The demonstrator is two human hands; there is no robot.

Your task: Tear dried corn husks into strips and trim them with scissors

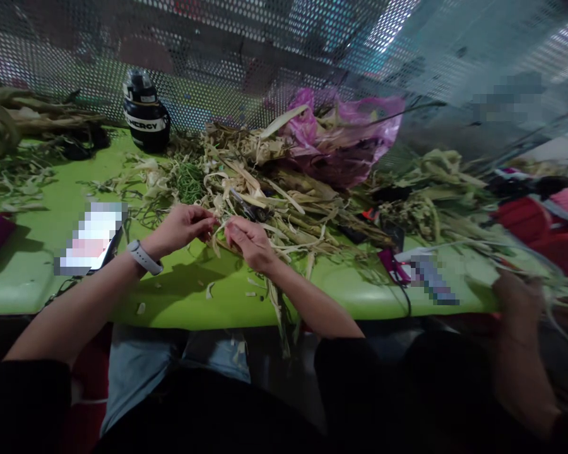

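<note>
Over the green table [180, 309] my hands meet fingertip to fingertip. My left hand [189, 225], with a pale watch band on the wrist, is closed in a pinch. Opposite it, my right hand [252, 243] pinches too, thumb against fingers. A thin, pale strip of dry husk [216, 243] runs between the fingertips and hangs below them. Just beyond lies a tangled pile of dry husks and leaves [284, 186], with a bunch of thin green strands [188, 181] at its left side. Small scraps [209, 290] lie in front of my hands.
A black bottle [146, 120] stands at the back left. A lit phone [92, 239] lies left of my left wrist, another phone [435, 280] at the right. A pink plastic bag [373, 126] rests behind the pile. Another person's hand [518, 290] is at far right. A perforated metal panel [218, 63] rises behind.
</note>
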